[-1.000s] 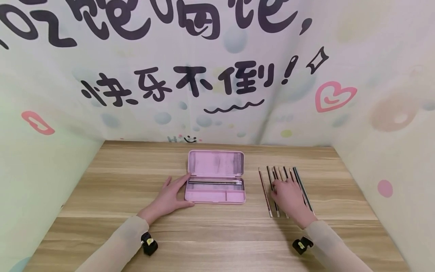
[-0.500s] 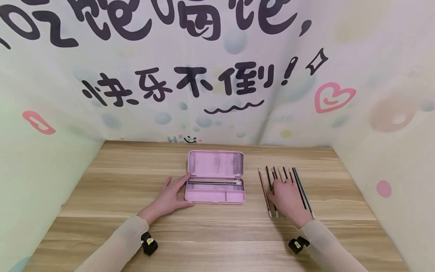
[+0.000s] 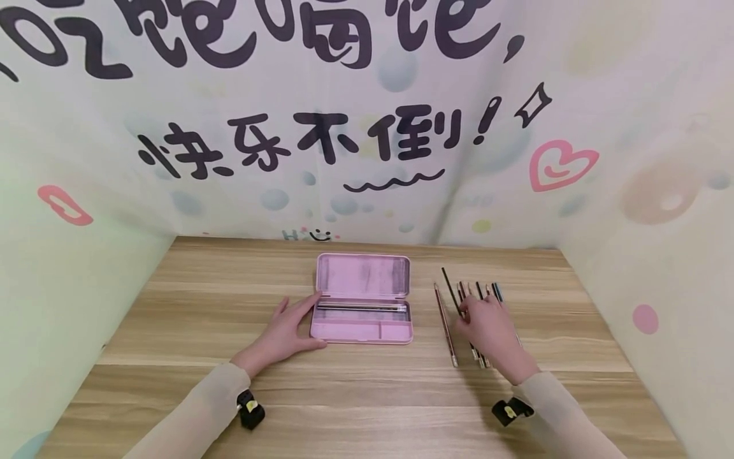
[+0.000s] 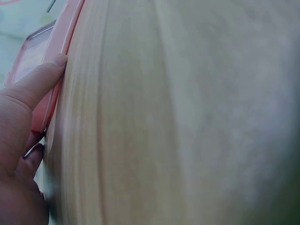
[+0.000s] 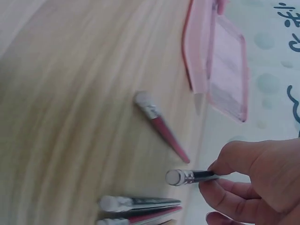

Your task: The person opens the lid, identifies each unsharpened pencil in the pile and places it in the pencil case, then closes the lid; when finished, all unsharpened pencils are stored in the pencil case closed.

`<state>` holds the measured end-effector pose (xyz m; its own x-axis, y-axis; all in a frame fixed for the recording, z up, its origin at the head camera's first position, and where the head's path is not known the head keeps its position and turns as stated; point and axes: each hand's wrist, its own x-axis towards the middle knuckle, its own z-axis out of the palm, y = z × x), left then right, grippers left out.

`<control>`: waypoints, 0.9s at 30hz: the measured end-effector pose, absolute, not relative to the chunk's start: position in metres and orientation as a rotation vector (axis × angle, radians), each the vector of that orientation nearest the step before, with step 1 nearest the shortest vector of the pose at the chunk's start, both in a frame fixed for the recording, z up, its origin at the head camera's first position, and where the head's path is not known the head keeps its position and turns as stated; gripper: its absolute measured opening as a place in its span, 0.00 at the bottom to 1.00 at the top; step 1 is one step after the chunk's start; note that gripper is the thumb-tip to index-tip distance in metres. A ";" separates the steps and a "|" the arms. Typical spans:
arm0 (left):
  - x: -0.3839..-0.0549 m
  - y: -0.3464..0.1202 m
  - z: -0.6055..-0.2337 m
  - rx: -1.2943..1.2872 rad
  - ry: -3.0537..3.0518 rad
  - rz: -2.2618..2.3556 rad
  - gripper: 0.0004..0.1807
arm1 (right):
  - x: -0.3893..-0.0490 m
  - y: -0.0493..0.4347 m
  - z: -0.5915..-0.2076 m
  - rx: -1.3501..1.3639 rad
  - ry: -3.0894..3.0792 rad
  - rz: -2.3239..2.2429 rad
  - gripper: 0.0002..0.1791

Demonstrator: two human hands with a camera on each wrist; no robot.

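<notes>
The pink pencil case [image 3: 346,331] lies with its lid up, pencils [image 3: 361,307] in its rear compartment. At its left end rests my left hand [image 3: 280,335], thumb against the front edge and straight fingers reaching the back corner. My right hand [image 3: 492,328] pinches a dark pencil [image 5: 202,176] between thumb and fingers, its silver-capped end toward the wrist camera. The pencil appears tilted off the table. A separate red pencil [image 3: 445,325] lies to the left of that hand. Several more pencils [image 5: 145,203] lie below and beside it, partly hidden by the hand.
The wood-grain table [image 3: 367,408] carries the case near its middle and the pencils to the right. A white printed backdrop [image 3: 264,204] stands along the back and both sides. Each wrist wears a small black camera [image 3: 250,409].
My right hand has drawn the dark pencil out of the row, its far end shifting back and left. The left hand and the case stay practically where they were.
</notes>
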<state>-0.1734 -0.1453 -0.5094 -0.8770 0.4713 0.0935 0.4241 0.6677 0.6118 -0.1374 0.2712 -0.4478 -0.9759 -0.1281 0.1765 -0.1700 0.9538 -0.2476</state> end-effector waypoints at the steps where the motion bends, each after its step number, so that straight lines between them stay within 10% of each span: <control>1: -0.174 -0.146 -0.510 0.748 2.800 1.001 0.55 | -0.138 0.270 -0.446 0.237 -2.941 0.401 0.07; 27: -0.172 -0.146 -0.508 0.738 2.795 0.994 0.56 | -0.172 0.208 -0.410 0.929 -2.884 0.334 0.07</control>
<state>-0.1725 -0.1462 -0.5080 -0.8799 0.4686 0.0790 0.4133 0.6726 0.6139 -0.1724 0.2076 -0.4105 -0.8102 -0.5654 0.1547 -0.5858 0.7905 -0.1785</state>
